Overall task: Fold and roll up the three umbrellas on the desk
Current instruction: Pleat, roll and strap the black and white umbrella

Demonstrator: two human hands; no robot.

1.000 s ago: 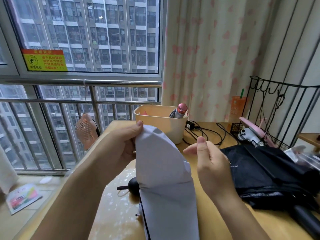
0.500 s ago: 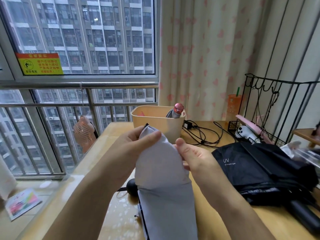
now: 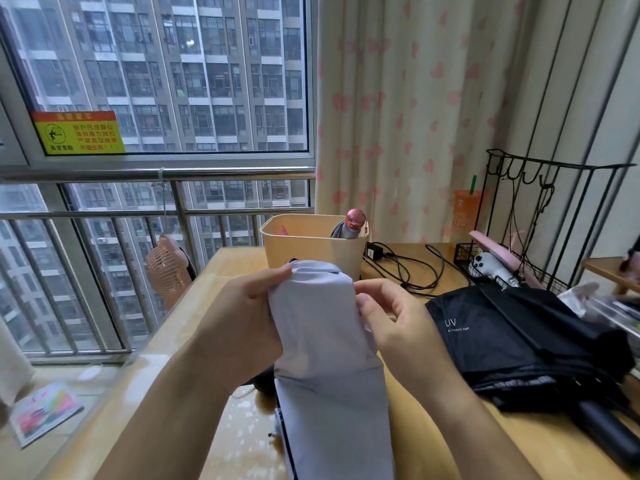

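Three umbrellas show, all on or over the bench (image 3: pixel 235 268). The biggest is the black umbrella (image 3: pixel 519 341), slumped in loose folds on the right side of the bench. Its dark handle lies toward the near right corner, so its long axis runs near to far.

Next is the pale umbrella (image 3: pixel 329 358), which you hold up off the bench. Its long axis rises from the bottom of the view, and its far end points at the tub (image 3: pixel 304 247). I can't tell which end carries the handle.

The small umbrella (image 3: pixel 349 225) stands upright in that tub, pink cap up.

Your left hand (image 3: pixel 249 306) curls round the pale cloth's upper left edge and pinches it. Your right hand (image 3: pixel 391 317) pinches the right edge, thumb pressed on the cloth and fingers curled.

The cloth looks thin, soft and probably slippery, with stiff ribs beneath. The whole umbrella is likely light. Take hold along a folded edge or a rib, not mid-panel, where the cloth would just slide.
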